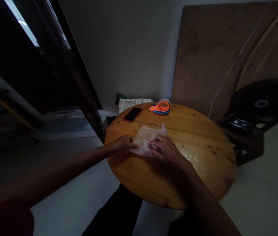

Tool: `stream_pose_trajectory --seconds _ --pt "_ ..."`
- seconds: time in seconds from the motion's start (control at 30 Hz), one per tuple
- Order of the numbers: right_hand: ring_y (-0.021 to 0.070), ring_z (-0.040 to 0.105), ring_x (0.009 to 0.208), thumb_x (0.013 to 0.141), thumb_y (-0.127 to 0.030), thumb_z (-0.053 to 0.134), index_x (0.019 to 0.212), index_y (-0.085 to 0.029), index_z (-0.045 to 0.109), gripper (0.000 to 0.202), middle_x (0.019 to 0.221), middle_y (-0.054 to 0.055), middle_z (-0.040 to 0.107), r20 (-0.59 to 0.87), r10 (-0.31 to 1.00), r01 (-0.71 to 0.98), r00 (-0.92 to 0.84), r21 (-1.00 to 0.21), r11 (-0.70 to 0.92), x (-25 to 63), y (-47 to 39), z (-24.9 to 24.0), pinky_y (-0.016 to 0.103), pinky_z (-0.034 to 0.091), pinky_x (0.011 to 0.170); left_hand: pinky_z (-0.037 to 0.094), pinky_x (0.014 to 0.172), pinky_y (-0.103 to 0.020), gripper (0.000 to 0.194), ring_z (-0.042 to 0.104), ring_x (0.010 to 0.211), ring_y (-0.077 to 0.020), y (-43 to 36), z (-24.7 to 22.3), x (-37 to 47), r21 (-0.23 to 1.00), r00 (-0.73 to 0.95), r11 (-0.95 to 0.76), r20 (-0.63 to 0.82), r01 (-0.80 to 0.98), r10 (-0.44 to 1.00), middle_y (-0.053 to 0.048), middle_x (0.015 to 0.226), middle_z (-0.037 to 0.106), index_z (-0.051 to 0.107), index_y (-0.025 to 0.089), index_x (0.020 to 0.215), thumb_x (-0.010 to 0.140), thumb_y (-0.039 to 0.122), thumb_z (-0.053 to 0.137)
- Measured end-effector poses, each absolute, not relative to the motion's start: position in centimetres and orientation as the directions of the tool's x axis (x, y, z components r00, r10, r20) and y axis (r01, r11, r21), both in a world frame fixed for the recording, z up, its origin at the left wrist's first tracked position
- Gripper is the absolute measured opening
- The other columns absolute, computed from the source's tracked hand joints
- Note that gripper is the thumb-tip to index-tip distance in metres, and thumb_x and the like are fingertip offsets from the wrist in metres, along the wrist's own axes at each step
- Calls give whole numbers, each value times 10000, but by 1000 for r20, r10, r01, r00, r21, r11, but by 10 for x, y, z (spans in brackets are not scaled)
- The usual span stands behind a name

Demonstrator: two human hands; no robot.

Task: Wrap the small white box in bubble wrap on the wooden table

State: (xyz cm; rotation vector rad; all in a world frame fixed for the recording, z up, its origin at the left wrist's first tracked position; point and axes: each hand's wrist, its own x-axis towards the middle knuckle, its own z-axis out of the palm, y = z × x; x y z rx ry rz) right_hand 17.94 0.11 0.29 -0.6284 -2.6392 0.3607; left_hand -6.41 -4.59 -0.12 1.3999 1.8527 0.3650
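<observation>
I count one sheet of bubble wrap [145, 133], one phone [132, 114] and one tape dispenser [156, 107], all on one round wooden table [212, 157]. The wrap lies left of the table's middle, fairly near its left edge, with both my hands on it. The phone lies flat, dark screen up in a red surround, near the far left edge; the dispenser, orange and blue with one roll of tape, sits by the far edge, to the right of the phone. One board [203, 49] leans at the wall, and one dark fan [262, 103] stands beyond the table's right edge.

Behind the far left edge is a pale printed packet [136, 102], its lower part hidden by the table; I cannot make out what it is, nor the dark green thing [120, 97] beside it. The fan is cut off at the right of my view, and its stand is lost in the gloom. My right hand covers part of the wrap, so I cannot tell whether anything lies inside.

My left hand [124, 143] is mostly closed, thumb on top, pinching the wrap's near left edge. My right hand [164, 148] is half curled, its fingertips down on the wrap's right part; whether they grip or only press, I cannot tell.
</observation>
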Motion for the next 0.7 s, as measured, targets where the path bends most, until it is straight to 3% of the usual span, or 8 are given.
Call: stream_pose_trajectory --seconds 0.2,0.37,0.53,0.7 --pt "214 527 946 870 -338 563 1123 -237 653 288 991 65 615 311 475 403 -823 -270 875 180 -4 7 360 333 874 303 374 -190 257 414 356 -81 -42 5 -50 729 -115 466 -478 501 871 57 424 476 583 153 700 656 381 693" --pt "214 507 885 892 -323 508 1029 -263 693 238 921 60 602 309 448 427 -839 -139 894 177 -9 11 389 296 861 366 414 -189 76 481 438 -90 -43 19 -30 755 -246 471 -402 456 882 41 509 531 609 139 709 681 209 620" --pt "229 495 888 877 -350 507 1035 -267 695 259 908 63 592 305 449 446 -840 -85 891 174 -10 11 408 292 862 449 459 -226 122 585 548 -144 -42 25 -12 845 -177 441 -405 303 897 0 619 614 599 139 750 669 231 609" --pt "244 524 948 872 -342 508 1089 -231 654 284 980 82 620 305 473 450 -826 -147 881 173 -11 8 419 289 897 445 441 -221 130 585 522 -137 -43 20 -11 880 -121 404 -385 252 915 -1 602 605 590 138 742 666 243 579"
